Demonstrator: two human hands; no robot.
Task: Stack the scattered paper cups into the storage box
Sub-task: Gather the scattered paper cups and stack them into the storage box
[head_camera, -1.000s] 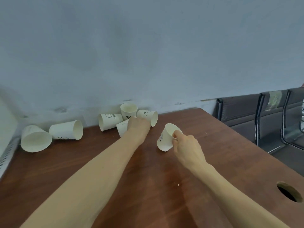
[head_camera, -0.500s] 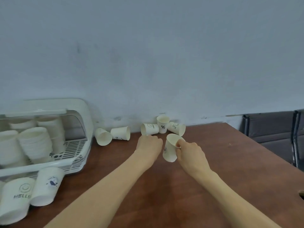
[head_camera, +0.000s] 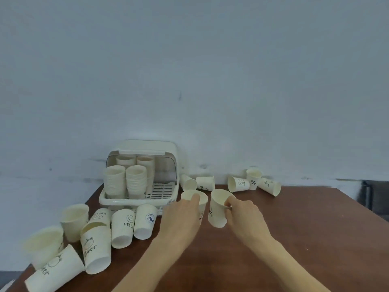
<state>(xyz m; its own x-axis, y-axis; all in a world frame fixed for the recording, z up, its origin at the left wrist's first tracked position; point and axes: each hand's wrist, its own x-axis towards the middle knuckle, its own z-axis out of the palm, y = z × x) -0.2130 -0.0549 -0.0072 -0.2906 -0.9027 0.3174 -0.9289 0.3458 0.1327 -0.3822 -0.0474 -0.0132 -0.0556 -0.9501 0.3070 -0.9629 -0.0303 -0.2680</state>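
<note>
My left hand (head_camera: pixel 182 216) grips one white paper cup (head_camera: pixel 199 198) upright, its rim showing above my fingers. My right hand (head_camera: pixel 244 216) pinches the rim of a second paper cup (head_camera: pixel 217 209), tilted a little, just right of the first. The white storage box (head_camera: pixel 137 199) stands against the wall with its lid raised. Inside it are several tall stacks of cups (head_camera: pixel 125 182). Loose cups lie on the brown table (head_camera: pixel 294 228): several at the back right (head_camera: pixel 253 182), two beside the box (head_camera: pixel 197 183), and several at the front left (head_camera: pixel 123 227).
A pale wall runs behind the table. The table's left edge cuts diagonally past the front-left cups (head_camera: pixel 54 268). A dark chair (head_camera: pixel 376 197) stands beyond the right edge.
The view has swung left, bringing the whole storage box and the front-left cups into sight. Both hands have moved left toward the box, each carrying its cup.
</note>
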